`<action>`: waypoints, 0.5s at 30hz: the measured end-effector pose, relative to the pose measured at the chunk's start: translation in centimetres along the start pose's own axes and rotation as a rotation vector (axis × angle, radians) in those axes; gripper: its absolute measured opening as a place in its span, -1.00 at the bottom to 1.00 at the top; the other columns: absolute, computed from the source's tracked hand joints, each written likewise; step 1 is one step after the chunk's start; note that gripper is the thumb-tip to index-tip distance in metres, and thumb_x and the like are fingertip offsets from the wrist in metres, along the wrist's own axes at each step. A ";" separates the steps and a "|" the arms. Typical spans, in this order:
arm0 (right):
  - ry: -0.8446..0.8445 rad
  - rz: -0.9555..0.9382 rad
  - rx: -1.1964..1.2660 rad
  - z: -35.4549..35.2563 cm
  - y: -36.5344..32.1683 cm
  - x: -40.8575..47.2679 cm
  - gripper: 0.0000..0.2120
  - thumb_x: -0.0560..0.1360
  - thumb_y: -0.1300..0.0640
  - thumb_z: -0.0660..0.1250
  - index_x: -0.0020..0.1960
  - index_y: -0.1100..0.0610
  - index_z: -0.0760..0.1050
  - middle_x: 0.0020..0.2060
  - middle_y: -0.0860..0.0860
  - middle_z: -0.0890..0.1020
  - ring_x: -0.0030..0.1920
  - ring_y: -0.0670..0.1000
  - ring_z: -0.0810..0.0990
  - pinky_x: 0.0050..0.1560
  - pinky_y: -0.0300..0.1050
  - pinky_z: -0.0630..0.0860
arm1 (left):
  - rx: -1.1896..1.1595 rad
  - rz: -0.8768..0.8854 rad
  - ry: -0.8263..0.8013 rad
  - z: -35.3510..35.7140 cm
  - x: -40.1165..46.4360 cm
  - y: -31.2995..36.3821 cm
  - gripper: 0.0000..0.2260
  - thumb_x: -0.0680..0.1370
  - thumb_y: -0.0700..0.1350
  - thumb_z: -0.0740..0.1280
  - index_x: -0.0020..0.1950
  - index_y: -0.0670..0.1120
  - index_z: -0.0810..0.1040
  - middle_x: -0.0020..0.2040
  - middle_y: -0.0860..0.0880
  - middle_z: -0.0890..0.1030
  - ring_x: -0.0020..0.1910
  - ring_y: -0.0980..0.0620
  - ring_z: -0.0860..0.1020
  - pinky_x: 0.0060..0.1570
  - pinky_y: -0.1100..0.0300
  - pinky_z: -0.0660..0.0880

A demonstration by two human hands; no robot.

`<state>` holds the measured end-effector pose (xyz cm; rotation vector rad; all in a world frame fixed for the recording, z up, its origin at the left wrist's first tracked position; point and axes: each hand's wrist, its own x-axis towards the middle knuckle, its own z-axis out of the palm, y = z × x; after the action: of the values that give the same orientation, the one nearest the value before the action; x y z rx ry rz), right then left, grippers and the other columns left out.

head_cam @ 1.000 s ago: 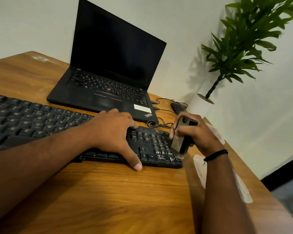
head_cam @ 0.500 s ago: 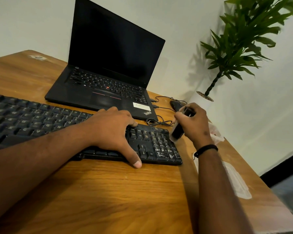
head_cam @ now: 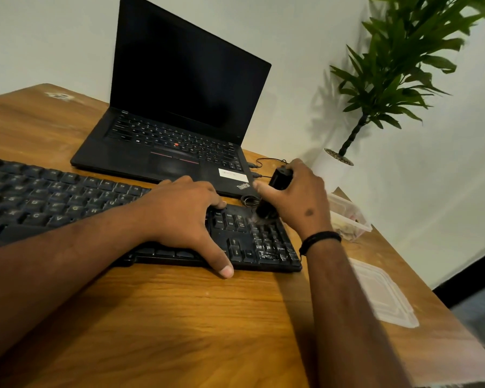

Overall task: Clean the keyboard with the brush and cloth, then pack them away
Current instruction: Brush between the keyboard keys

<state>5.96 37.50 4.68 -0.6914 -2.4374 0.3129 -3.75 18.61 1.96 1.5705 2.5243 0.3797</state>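
Observation:
A black full-size keyboard (head_cam: 53, 203) lies across the wooden table (head_cam: 179, 317). My left hand (head_cam: 185, 211) lies flat on its right-middle part, thumb over the front edge, holding it down. My right hand (head_cam: 297, 200) grips a dark brush (head_cam: 275, 191) upright, its bristles touching the top keys of the number pad. The bristle end is blurred. A clear plastic container (head_cam: 347, 219) sits to the right of the keyboard; whether the cloth is inside it I cannot tell.
An open black laptop (head_cam: 179, 121) stands behind the keyboard, with a coiled cable (head_cam: 249, 200) and a mouse partly hidden behind my right hand. A flat clear lid (head_cam: 381, 295) lies near the table's right edge. A potted plant (head_cam: 375, 79) stands at the back right.
My right hand has carried the brush from the keyboard's right end up and left onto the top of the number pad. My left hand stayed in place.

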 end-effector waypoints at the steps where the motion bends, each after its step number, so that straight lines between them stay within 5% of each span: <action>1: 0.033 0.030 -0.085 -0.4 0.3 0.1 -0.51 0.37 -0.24 0.46 0.09 0.05 0.43 -0.08 -0.05 0.61 -0.06 0.02 0.59 -0.09 -0.04 0.58 | -0.004 0.001 0.002 0.0 0.0 0.0 0.27 -0.11 0.70 0.19 0.53 0.14 0.31 0.44 0.24 0.33 0.33 0.09 0.30 0.35 -0.02 0.30; 3: 0.079 0.049 -0.161 -0.8 0.8 0.1 -0.51 0.37 -0.24 0.45 0.11 0.06 0.44 -0.05 -0.02 0.62 0.00 0.08 0.60 -0.08 -0.03 0.56 | -0.004 0.002 0.003 0.0 0.0 0.0 0.27 -0.11 0.69 0.19 0.53 0.13 0.31 0.44 0.23 0.33 0.34 0.08 0.30 0.34 -0.02 0.30; 7: -0.012 -0.107 -0.027 -0.2 -0.8 -0.4 -0.60 0.33 -0.24 0.51 -0.12 -0.04 0.38 -0.28 -0.20 0.49 -0.26 -0.18 0.49 -0.36 -0.42 0.34 | 0.012 -0.001 0.000 -0.1 0.0 0.1 0.28 -0.11 0.69 0.17 0.54 0.13 0.30 0.45 0.22 0.33 0.34 0.07 0.31 0.34 -0.01 0.31; 12: -0.056 -0.121 0.259 0.0 -1.1 -0.6 -0.54 0.28 -0.18 0.58 -0.23 -0.03 0.31 -0.31 -0.14 0.47 -0.33 -0.17 0.42 -0.36 -0.30 0.36 | 0.017 -0.006 -0.002 -0.1 0.0 0.1 0.28 -0.11 0.69 0.18 0.54 0.13 0.30 0.46 0.21 0.33 0.35 0.06 0.31 0.35 -0.03 0.32; 15: -0.036 -0.010 0.031 -1.2 0.4 -0.2 -0.62 0.32 -0.16 0.53 -0.10 -0.02 0.39 -0.26 -0.18 0.47 -0.22 -0.11 0.50 -0.21 -0.16 0.49 | 0.004 -0.008 -0.001 0.0 -0.1 0.0 0.28 -0.12 0.69 0.18 0.54 0.14 0.31 0.45 0.22 0.34 0.35 0.06 0.31 0.36 -0.03 0.30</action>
<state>6.96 37.80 5.38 -0.6651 -2.4637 0.3608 -3.70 18.56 1.97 1.5614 2.5309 0.3733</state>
